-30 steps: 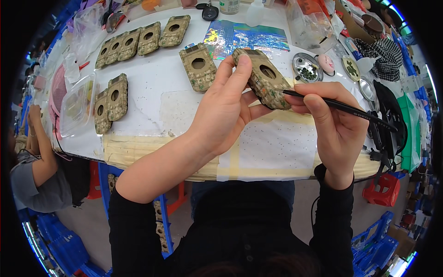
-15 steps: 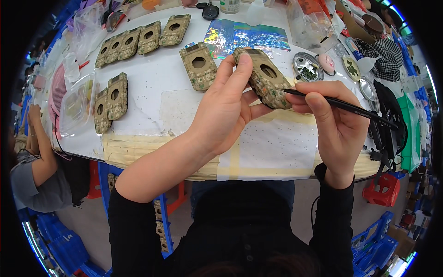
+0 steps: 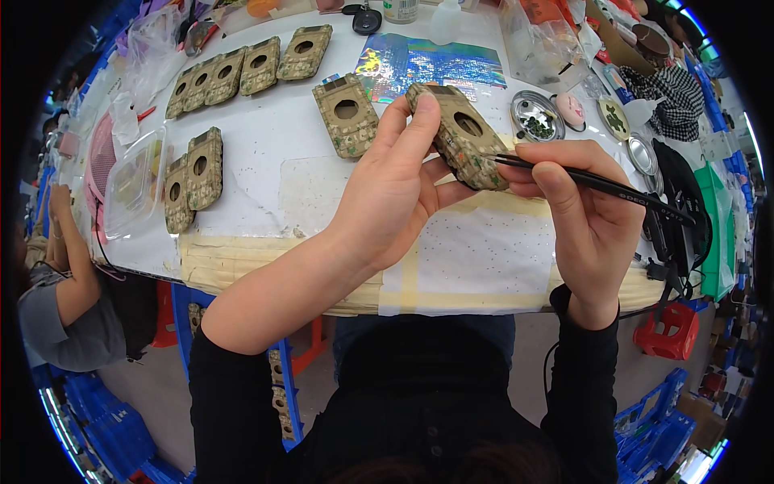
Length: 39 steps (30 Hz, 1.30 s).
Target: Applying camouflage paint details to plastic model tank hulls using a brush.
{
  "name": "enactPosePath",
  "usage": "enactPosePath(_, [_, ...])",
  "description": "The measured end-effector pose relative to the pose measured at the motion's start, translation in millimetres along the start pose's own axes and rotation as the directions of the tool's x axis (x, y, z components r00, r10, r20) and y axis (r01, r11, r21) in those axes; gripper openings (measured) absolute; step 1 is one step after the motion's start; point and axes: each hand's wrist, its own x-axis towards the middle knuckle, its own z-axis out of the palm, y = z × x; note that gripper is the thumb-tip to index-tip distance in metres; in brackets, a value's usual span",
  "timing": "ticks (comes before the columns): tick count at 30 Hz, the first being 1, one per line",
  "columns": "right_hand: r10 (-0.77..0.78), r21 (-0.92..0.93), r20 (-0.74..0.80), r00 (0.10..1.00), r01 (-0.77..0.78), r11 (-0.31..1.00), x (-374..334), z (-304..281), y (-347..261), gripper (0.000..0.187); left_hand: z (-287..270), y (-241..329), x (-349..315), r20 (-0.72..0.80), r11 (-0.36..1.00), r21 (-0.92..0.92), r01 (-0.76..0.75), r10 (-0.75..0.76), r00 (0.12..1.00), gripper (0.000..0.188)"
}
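Note:
A camouflage-painted model tank hull (image 3: pixel 472 160) with a round hole in its top is tilted up in my left hand (image 3: pixel 385 181), thumb on its upper edge and fingers beneath. My right hand (image 3: pixel 595 214) pinches black tweezers (image 3: pixel 601 184); their thin tips sit at the hull's lower right end, slightly parted. Whether the tips touch the surface or hold a tiny part is too small to tell. Just left of the held piece, a similar hull (image 3: pixel 347 129) lies on the table beyond my left wrist.
More hulls stand in a back-left row (image 3: pixel 260 66), with a pair (image 3: pixel 205 171) nearer. At right are a round tin (image 3: pixel 538 106) of small dark green bits and a green tray (image 3: pixel 713 242). A clear plastic box (image 3: pixel 133 198) lies left, near another person's arm (image 3: pixel 76 266).
The tweezers' tips have parted a little at the hull's end. Both hands and the hull stay almost in place.

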Motion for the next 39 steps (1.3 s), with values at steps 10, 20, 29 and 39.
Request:
enactPosePath(10, [-0.083, -0.117, -0.159, 0.984, 0.065, 0.991, -15, -25, -11, 0.017, -3, -3, 2, 0.039, 0.997, -0.062, 0.043, -0.041, 0.998, 0.039])
enactPosePath(20, [-0.251, -0.789, -0.026, 0.968, 0.134, 0.600, -16, -33, 16, 0.018, -2, -3, 3, -0.003, 0.995, -0.070, 0.070, -0.071, 0.998, 0.044])
enactPosePath(29, [-0.263, -0.756, -0.029, 0.964, 0.151, 0.637, -14, -32, 20, 0.015, -2, -1, 2, 0.018, 0.989, -0.106, 0.100, -0.099, 0.995, 0.040])
enactPosePath(39, [-0.314, -0.401, -0.189, 0.930, 0.219, 0.890, -11, -16, -4, 0.008, 1, 1, -2, 0.086, 0.982, -0.098, 0.163, -0.155, 0.984, 0.045])
